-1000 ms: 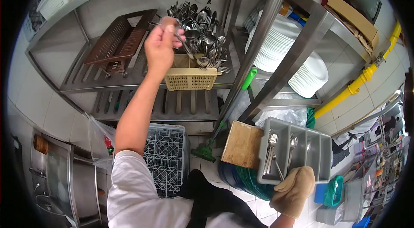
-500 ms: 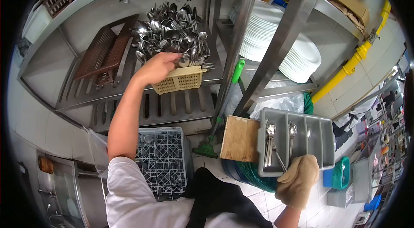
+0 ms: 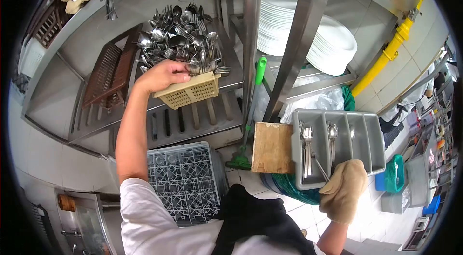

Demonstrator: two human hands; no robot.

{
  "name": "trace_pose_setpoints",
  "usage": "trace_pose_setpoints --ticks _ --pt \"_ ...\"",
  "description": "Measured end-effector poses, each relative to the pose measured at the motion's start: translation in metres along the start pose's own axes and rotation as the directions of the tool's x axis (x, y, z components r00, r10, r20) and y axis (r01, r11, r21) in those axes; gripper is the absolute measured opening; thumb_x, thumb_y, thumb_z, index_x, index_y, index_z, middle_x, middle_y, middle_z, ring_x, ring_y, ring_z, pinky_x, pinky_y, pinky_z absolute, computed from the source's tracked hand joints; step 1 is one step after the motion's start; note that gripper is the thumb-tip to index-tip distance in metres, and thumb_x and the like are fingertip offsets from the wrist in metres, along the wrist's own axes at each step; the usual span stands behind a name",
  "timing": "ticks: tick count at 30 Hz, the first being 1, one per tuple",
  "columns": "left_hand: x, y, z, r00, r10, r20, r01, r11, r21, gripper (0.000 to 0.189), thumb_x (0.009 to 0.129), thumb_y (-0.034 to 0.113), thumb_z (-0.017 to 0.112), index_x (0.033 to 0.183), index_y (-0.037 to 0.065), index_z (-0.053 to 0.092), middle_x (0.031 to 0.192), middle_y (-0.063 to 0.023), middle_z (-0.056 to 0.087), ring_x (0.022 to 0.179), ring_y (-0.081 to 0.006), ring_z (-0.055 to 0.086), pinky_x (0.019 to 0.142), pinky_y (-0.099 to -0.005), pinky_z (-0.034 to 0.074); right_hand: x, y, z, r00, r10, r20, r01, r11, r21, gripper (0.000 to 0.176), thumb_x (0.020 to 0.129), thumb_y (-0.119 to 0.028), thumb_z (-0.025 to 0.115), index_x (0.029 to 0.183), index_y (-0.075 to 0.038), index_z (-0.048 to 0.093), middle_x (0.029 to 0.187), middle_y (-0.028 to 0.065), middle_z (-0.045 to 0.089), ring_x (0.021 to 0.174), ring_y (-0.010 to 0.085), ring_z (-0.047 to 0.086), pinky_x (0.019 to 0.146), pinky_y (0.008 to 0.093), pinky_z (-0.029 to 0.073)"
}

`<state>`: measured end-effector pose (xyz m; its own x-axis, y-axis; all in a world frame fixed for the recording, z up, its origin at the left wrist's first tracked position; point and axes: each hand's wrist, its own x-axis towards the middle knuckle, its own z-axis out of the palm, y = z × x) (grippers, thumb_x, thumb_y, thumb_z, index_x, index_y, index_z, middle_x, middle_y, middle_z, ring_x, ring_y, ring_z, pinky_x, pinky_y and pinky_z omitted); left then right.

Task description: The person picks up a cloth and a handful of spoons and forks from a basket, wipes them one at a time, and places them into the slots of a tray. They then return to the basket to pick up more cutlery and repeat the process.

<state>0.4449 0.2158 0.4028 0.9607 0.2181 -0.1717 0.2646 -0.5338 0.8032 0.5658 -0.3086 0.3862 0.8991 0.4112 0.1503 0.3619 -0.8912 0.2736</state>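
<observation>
My left hand (image 3: pixel 166 76) is at the front of a cream basket (image 3: pixel 190 92) heaped with spoons and forks (image 3: pixel 181 38) on the steel shelf. Its fingers are curled at the cutlery by the rim; what they hold is too small to make out. A cream-coloured cloth (image 3: pixel 354 178) lies over my right hand (image 3: pixel 343 191), hiding its fingers, at the front edge of a grey cutlery tray (image 3: pixel 341 146). Forks (image 3: pixel 307 151) lie in the left compartment, with one piece slanting toward the cloth. Spoons (image 3: pixel 333 134) are in the compartment beside them.
White plates (image 3: pixel 330 45) are stacked on the right shelf. A brown dish rack (image 3: pixel 111 69) stands left of the basket. Below are a grey glass rack (image 3: pixel 183 182), a green-handled broom (image 3: pixel 259 71) and a wooden board (image 3: pixel 272 148). A steel post (image 3: pixel 251 28) divides the shelves.
The view has shifted, so the shelf and basket appear farther left and the tray farther right. My left hand stays at the basket's rim and my right hand by the tray.
</observation>
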Motion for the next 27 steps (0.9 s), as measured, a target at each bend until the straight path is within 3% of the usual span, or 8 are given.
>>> trace_pose_setpoints --ticks 2,3,6,10,15,17,20,27 --pt "0.005 0.012 0.013 0.986 0.006 -0.166 0.045 0.951 0.306 0.035 0.094 0.021 0.064 0.118 -0.004 0.063 0.103 -0.0157 0.069 0.095 -0.0169 0.063 0.090 -0.0314 0.047 0.002 0.009 0.017 0.999 -0.026 0.025 0.026 1.000 -0.009 0.026 0.049 -0.020 0.078 0.072 -0.016 0.066 0.076 0.0081 0.065 0.082 0.0274 0.068 0.074 0.0306 0.053" --pt "0.004 0.024 0.025 0.972 0.090 -0.219 0.016 0.898 0.440 0.039 0.100 0.030 0.054 0.110 -0.006 0.062 0.096 -0.0234 0.067 0.092 -0.0290 0.065 0.086 -0.0391 0.049 0.003 0.013 0.025 0.998 -0.040 0.038 0.041 0.999 -0.014 0.026 0.049 -0.020 0.078 0.072 -0.017 0.067 0.077 0.0081 0.065 0.082 0.0271 0.068 0.074 0.0304 0.053" --pt "0.021 0.012 0.050 0.875 0.213 -0.434 0.106 0.791 0.602 0.045 0.103 0.037 0.043 0.102 -0.005 0.060 0.097 -0.0257 0.066 0.096 -0.0417 0.063 0.087 -0.0474 0.048 0.008 0.017 0.041 0.994 -0.028 0.102 0.034 0.998 -0.058 0.027 0.049 -0.022 0.079 0.073 -0.017 0.067 0.078 0.0073 0.065 0.083 0.0256 0.068 0.075 0.0300 0.054" --pt "0.025 0.012 0.054 0.886 0.156 -0.436 0.124 0.827 0.548 0.049 0.104 0.038 0.034 0.101 -0.005 0.058 0.104 -0.0287 0.063 0.104 -0.0445 0.059 0.092 -0.0515 0.043 0.007 0.012 0.038 0.996 -0.034 0.078 0.043 0.993 -0.106 0.027 0.051 -0.027 0.081 0.072 -0.019 0.067 0.079 0.0044 0.066 0.084 0.0224 0.068 0.077 0.0288 0.053" --pt "0.029 -0.004 0.040 0.893 0.233 -0.385 -0.032 0.887 0.461 0.064 0.093 0.053 0.051 0.121 -0.005 0.058 0.118 -0.0255 0.066 0.114 -0.0381 0.061 0.101 -0.0406 0.044 0.013 0.015 0.039 0.975 0.000 0.223 0.030 0.991 -0.130 0.027 0.052 -0.029 0.081 0.073 -0.020 0.067 0.079 0.0040 0.066 0.085 0.0220 0.068 0.077 0.0284 0.053" --pt "0.031 0.036 0.042 0.977 -0.042 -0.210 0.107 0.945 0.308 0.084 0.080 0.066 0.062 0.127 -0.003 0.058 0.122 -0.0231 0.065 0.116 -0.0338 0.062 0.101 -0.0377 0.045 0.016 0.016 0.041 0.955 0.020 0.295 0.023 0.990 -0.141 0.027 0.052 -0.029 0.081 0.074 -0.020 0.067 0.079 0.0038 0.066 0.085 0.0218 0.068 0.077 0.0282 0.052" --pt "0.038 0.068 0.050 0.915 -0.225 -0.336 0.350 0.855 0.381 0.089 0.075 0.070 0.067 0.127 -0.002 0.059 0.119 -0.0223 0.067 0.113 -0.0331 0.064 0.098 -0.0390 0.047 0.017 0.018 0.046 0.931 0.042 0.363 0.017 0.987 -0.158 0.027 0.052 -0.030 0.081 0.074 -0.020 0.067 0.079 0.0036 0.066 0.086 0.0217 0.068 0.078 0.0280 0.052" --pt "0.062 0.014 0.056 0.881 0.024 -0.472 0.109 0.961 0.253 0.089 0.074 0.064 0.073 0.133 -0.001 0.055 0.127 -0.0193 0.064 0.120 -0.0336 0.061 0.103 -0.0372 0.044 0.021 0.004 0.029 0.940 0.118 0.321 -0.048 0.975 -0.216 0.020 0.060 -0.030 0.078 0.075 -0.020 0.069 0.082 0.0040 0.067 0.089 0.0214 0.068 0.080 0.0273 0.052"
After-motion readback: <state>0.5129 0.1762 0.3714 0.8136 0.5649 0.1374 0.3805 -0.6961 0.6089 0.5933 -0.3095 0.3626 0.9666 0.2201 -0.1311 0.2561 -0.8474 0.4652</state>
